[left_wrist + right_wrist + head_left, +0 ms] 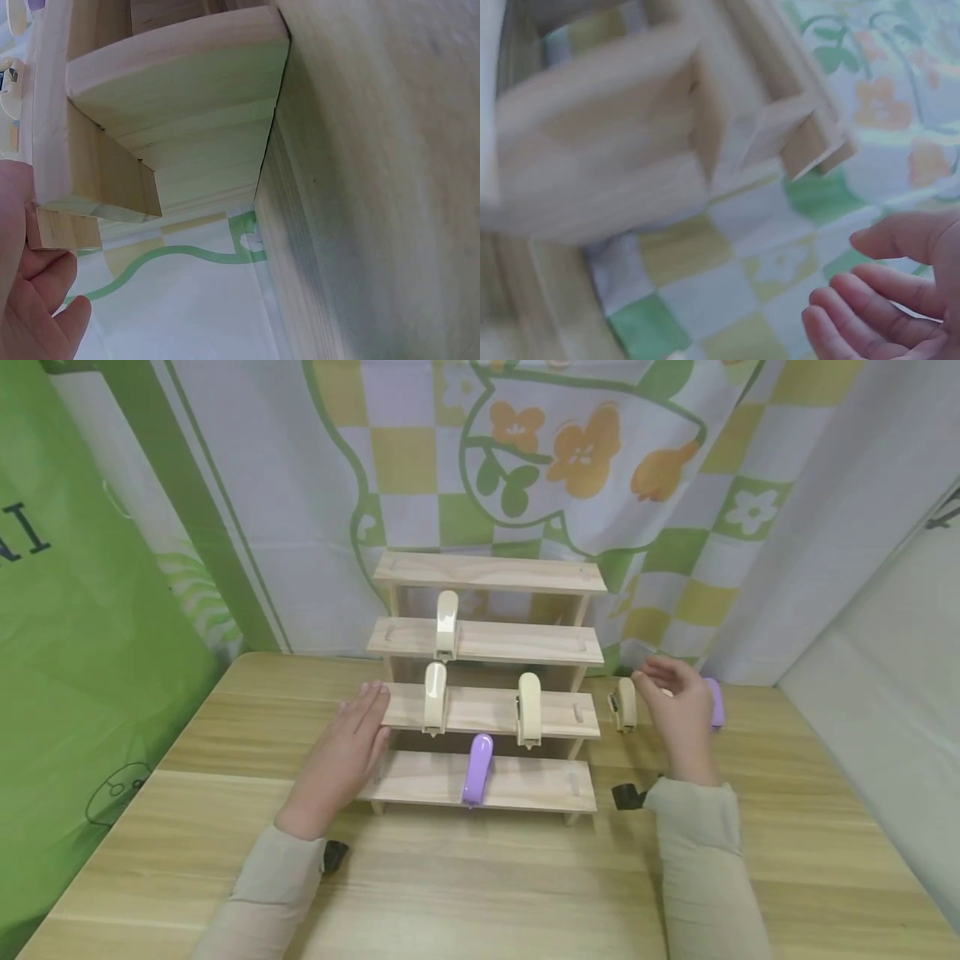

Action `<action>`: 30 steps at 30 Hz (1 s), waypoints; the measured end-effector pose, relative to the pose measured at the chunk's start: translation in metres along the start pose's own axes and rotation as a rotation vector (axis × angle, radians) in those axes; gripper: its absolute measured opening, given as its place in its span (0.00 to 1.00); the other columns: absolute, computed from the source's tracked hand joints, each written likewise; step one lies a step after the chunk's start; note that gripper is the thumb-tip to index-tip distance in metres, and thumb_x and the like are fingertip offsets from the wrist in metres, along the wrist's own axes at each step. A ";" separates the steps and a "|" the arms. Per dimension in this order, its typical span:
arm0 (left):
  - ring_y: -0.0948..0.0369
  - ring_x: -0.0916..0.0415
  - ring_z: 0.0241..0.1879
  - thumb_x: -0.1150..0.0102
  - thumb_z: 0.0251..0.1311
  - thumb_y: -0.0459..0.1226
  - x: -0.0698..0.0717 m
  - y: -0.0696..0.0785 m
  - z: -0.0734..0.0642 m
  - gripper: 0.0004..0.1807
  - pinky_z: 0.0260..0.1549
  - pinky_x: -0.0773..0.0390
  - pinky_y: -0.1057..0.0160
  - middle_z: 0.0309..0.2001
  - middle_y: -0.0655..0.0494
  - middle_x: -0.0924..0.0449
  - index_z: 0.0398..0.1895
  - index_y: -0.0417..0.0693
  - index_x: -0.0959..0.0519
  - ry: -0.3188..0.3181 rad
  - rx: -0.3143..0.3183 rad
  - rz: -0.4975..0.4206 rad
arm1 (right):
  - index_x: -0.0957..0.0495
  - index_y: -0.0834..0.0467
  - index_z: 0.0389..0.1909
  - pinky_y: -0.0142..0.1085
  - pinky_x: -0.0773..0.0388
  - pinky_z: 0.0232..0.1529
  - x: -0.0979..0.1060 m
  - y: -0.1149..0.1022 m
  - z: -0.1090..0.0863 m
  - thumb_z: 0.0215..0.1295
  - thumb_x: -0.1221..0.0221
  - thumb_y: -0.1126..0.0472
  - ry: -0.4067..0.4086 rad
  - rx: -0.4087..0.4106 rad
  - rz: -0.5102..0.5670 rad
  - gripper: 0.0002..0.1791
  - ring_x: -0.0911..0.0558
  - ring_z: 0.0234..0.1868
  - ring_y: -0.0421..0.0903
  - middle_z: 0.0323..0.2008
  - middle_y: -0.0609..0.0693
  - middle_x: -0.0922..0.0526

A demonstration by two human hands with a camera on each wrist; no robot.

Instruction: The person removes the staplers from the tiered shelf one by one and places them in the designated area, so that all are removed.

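Note:
A stepped wooden rack [487, 781] stands on the table, bearing several mini staplers. My left hand [341, 747] rests against its left end, fingers extended, fingertips at the second step from the bottom. On the bottom step sits a purple stapler [477, 770]. The step above carries a cream stapler [435, 697] and a yellowish stapler [528, 710]; higher up stands another cream stapler [446, 627]. Right of the rack, my right hand [678, 710] hovers beside a beige stapler [622, 704], its loosely bent fingers holding nothing. Partly hidden behind this hand is another purple stapler [715, 703].
The rack's top step [491, 571] is bare. A patterned curtain [405, 460] hangs directly behind the rack. Green fabric [90, 635] borders the left side, and a pale wall [885, 635] the right. The wooden table [465, 885] extends in front.

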State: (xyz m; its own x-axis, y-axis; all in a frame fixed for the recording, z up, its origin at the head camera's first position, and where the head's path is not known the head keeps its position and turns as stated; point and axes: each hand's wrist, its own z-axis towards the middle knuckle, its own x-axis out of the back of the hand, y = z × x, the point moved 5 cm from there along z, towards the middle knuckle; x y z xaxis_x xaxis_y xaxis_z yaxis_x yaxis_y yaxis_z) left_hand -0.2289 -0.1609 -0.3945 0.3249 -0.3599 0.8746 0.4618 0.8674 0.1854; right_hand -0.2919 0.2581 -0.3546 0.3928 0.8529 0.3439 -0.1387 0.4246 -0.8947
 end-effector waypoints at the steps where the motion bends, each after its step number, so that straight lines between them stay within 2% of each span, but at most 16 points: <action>1: 0.42 0.46 0.76 0.48 0.75 0.37 0.000 0.000 0.000 0.31 0.74 0.43 0.40 0.76 0.35 0.43 0.75 0.30 0.41 0.000 0.000 0.000 | 0.21 0.65 0.58 0.23 0.21 0.50 0.001 -0.004 -0.001 0.68 0.35 0.62 0.010 0.003 0.034 0.20 0.19 0.44 0.32 0.49 0.52 0.15; 4: 0.42 0.46 0.76 0.48 0.75 0.37 0.001 0.000 0.000 0.31 0.75 0.44 0.40 0.76 0.36 0.44 0.75 0.31 0.41 -0.003 0.005 -0.001 | 0.19 0.62 0.56 0.25 0.20 0.55 0.002 -0.016 -0.007 0.66 0.34 0.63 0.029 0.005 0.140 0.18 0.18 0.46 0.36 0.46 0.46 0.14; 9: 0.42 0.46 0.76 0.48 0.75 0.38 0.001 -0.001 0.001 0.31 0.74 0.44 0.40 0.76 0.37 0.43 0.75 0.32 0.40 -0.006 0.005 0.004 | 0.17 0.58 0.53 0.32 0.22 0.62 0.001 -0.037 -0.018 0.65 0.33 0.67 0.029 0.038 0.258 0.15 0.17 0.48 0.40 0.45 0.44 0.14; 16: 0.43 0.46 0.76 0.50 0.76 0.39 0.001 -0.001 0.000 0.31 0.74 0.44 0.39 0.76 0.37 0.43 0.76 0.33 0.41 -0.005 0.003 0.016 | 0.18 0.67 0.53 0.27 0.20 0.56 -0.016 -0.063 -0.036 0.67 0.36 0.68 -0.029 0.158 0.292 0.14 0.16 0.47 0.40 0.43 0.44 0.14; 21: 0.43 0.47 0.76 0.50 0.76 0.39 0.000 0.000 0.000 0.31 0.74 0.44 0.39 0.77 0.37 0.44 0.76 0.33 0.41 -0.019 0.005 0.021 | 0.20 0.72 0.52 0.28 0.18 0.55 -0.031 -0.075 -0.049 0.67 0.38 0.73 -0.092 0.223 0.338 0.14 0.15 0.47 0.42 0.41 0.44 0.14; 25: 0.43 0.47 0.77 0.50 0.76 0.39 -0.001 0.001 0.001 0.31 0.74 0.45 0.39 0.77 0.37 0.44 0.76 0.32 0.41 -0.025 -0.001 0.024 | 0.20 0.71 0.52 0.29 0.18 0.55 -0.040 -0.082 -0.057 0.66 0.37 0.72 -0.113 0.219 0.339 0.14 0.15 0.48 0.45 0.43 0.49 0.14; 30: 0.43 0.48 0.77 0.51 0.76 0.38 0.000 -0.001 0.000 0.31 0.75 0.45 0.39 0.77 0.37 0.45 0.76 0.32 0.42 -0.022 0.005 0.016 | 0.20 0.69 0.53 0.31 0.18 0.57 -0.054 -0.101 -0.062 0.66 0.37 0.72 -0.169 0.247 0.332 0.15 0.16 0.48 0.42 0.47 0.59 0.15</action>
State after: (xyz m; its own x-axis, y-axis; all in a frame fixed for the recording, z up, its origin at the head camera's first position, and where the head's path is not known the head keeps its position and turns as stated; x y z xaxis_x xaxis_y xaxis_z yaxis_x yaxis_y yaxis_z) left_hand -0.2296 -0.1619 -0.3951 0.3137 -0.3388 0.8870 0.4525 0.8746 0.1740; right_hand -0.2426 0.1503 -0.3004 0.1392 0.9842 0.1094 -0.4529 0.1615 -0.8768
